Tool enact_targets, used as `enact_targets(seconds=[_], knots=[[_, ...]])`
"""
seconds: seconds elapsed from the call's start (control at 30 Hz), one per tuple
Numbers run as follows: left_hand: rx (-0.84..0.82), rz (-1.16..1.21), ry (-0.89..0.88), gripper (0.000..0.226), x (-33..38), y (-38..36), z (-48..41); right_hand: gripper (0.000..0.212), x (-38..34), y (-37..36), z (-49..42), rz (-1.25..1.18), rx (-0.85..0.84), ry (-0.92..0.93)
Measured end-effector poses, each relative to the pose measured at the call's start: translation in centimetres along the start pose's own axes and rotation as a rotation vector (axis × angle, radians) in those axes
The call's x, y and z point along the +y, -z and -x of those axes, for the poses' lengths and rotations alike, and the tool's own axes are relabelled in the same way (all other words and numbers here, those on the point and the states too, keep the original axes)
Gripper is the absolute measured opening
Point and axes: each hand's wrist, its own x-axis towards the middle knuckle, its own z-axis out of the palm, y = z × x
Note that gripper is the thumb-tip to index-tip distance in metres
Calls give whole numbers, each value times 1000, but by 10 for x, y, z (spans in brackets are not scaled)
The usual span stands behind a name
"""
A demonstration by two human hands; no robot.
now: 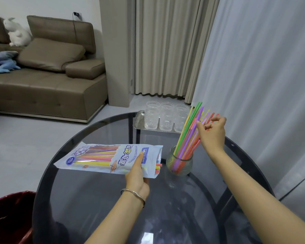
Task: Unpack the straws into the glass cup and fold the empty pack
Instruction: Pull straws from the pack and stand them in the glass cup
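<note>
A white and blue straw pack (102,158) is held a little above the round glass table, its open end pointing right with a few straw tips sticking out. My left hand (137,175) grips it near that open end, thumb on top. To the right, a textured glass cup (179,163) stands on the table with several coloured straws (187,136) leaning up and to the right. My right hand (212,132) is at the upper ends of those straws, fingers curled and touching them.
A metal tray (138,120) with several empty clear glasses (166,117) sits at the table's far edge. A dark red bin (9,217) stands at the lower left beside the table (95,199). Brown sofa at the back left, curtains on the right.
</note>
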Motion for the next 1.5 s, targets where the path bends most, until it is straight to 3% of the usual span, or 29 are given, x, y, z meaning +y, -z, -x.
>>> enact_targets(seconds=[0.13,0.23,0.33,0.43,0.63,0.7,0.9,1.03,1.17,1.33,1.47,1.5], knots=[[-60,-30,-20,25,4,-2,11,13,-8,-2,39,-205,-118,-172],[-76,-98,-71,30,3,-3,20,24,-14,-13,87,-603,-252,-515],[-85,-199,-137,56,1,-4,38,40,-15,-23,125,-931,-315,-804],[-166,-325,-216,35,-5,-1,54,42,-20,-22,138,-1082,-279,-931],[-292,-358,-286,23,-10,-1,72,45,-22,-15,141,-1097,-184,-948],[-276,-340,-278,22,-10,-1,73,37,-21,-13,144,-1032,-178,-904],[-102,-226,-165,12,2,5,57,25,-20,-16,148,-580,-194,-472],[-68,-131,-77,23,12,9,49,20,-22,-16,149,-487,-316,-328],[-113,-37,12,28,18,16,39,16,-21,-8,139,-410,-327,-204],[-154,48,83,12,26,20,32,21,-22,13,122,-534,-166,-269],[-155,34,120,36,20,19,33,13,-24,11,125,-771,-108,-464],[-155,22,121,33,17,19,33,11,-25,8,129,-798,-133,-484]])
